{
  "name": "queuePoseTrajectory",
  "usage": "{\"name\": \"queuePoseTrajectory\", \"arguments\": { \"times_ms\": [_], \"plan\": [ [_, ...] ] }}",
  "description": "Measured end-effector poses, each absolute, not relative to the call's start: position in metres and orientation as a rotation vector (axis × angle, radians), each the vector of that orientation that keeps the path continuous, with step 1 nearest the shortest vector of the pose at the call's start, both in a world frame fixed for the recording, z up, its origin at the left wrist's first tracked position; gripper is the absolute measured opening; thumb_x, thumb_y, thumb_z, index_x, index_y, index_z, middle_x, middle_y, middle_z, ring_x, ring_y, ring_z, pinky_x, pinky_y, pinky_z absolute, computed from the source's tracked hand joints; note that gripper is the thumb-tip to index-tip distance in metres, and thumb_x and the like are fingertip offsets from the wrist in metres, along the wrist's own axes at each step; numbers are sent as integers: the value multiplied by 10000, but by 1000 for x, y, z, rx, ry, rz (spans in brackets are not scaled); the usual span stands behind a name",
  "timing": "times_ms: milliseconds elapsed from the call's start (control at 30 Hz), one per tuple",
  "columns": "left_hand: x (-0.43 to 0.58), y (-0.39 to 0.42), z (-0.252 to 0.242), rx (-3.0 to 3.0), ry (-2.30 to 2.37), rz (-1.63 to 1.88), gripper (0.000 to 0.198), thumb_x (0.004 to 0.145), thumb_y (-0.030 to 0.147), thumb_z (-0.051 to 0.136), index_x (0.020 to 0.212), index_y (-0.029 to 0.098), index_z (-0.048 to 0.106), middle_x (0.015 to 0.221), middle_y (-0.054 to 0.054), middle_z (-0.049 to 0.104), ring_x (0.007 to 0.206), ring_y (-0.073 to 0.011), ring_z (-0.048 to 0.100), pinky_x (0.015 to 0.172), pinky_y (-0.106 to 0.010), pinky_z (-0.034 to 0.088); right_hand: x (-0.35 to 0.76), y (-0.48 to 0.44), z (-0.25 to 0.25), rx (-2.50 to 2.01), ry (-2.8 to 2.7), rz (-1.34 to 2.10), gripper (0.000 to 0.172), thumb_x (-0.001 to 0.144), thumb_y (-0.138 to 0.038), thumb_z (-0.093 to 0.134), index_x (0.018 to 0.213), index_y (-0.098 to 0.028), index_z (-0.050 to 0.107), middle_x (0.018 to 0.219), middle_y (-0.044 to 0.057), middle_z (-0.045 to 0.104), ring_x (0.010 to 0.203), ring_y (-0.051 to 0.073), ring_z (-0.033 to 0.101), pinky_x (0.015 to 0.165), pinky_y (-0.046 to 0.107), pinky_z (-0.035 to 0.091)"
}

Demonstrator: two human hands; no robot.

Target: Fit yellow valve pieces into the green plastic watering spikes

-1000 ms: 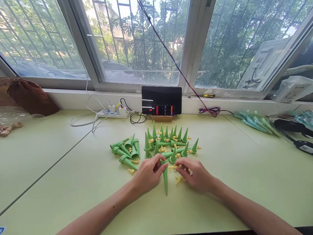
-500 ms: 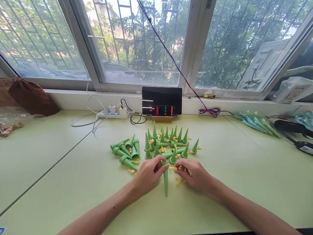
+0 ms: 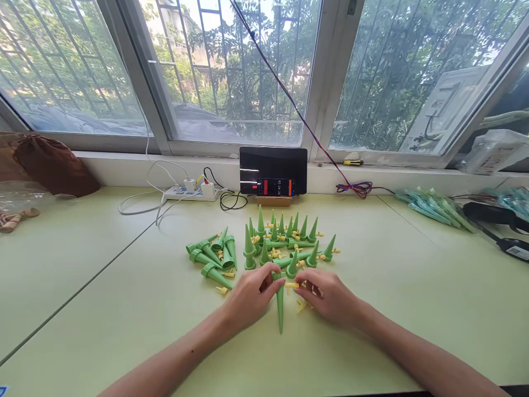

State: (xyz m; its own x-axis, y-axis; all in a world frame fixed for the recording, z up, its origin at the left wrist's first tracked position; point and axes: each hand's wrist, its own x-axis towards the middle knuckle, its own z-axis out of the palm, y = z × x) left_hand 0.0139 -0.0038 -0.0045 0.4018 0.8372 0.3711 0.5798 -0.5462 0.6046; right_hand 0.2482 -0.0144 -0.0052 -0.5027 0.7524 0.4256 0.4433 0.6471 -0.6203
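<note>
Left hand (image 3: 250, 298) fingers clamp a green spike (image 3: 280, 306); right hand (image 3: 330, 298) fingers pinch a yellow valve (image 3: 291, 285).

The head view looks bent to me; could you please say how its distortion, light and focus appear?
Head view: wide-angle warp bows the window frame; daylight is soft, with faint shadows under the hands; the left hand and green spike are sharp.

Pale green table (image 3: 82, 275) runs under a wide barred window (image 3: 231, 66), daylight & trees outside. White sill (image 3: 124, 165) w/ a power strip (image 3: 190, 191) & cables, dark tablet (image 3: 273, 168) propped up. Brown bag (image 3: 49, 162) far left corner.
</note>
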Motion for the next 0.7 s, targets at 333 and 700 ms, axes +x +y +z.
{"name": "queuePoseTrajectory", "arguments": {
  "times_ms": [333, 700],
  "plan": [
    [14, -5, -3, 2281, 1225, 919, 129, 999, 334, 578, 976, 211, 612, 618, 74, 515, 546, -114, 453, 564, -227, 345, 248, -16, 0, -962, -2200, 551, 182, 1032, -327, 531, 955, -193, 629, 826, 38, 664, 629, 145, 553, 606, 262, 451],
    [14, -5, -1, 2281, 1239, 927, 142, 996, 338, 578, 979, 208, 633, 612, 63, 550, 542, -118, 473, 554, -231, 350, 247, -16, 1, -952, -2199, 511, 268, 1058, -375, 494, 928, -186, 632, 797, 41, 638, 616, 149, 529, 581, 267, 446]
  ]
}}
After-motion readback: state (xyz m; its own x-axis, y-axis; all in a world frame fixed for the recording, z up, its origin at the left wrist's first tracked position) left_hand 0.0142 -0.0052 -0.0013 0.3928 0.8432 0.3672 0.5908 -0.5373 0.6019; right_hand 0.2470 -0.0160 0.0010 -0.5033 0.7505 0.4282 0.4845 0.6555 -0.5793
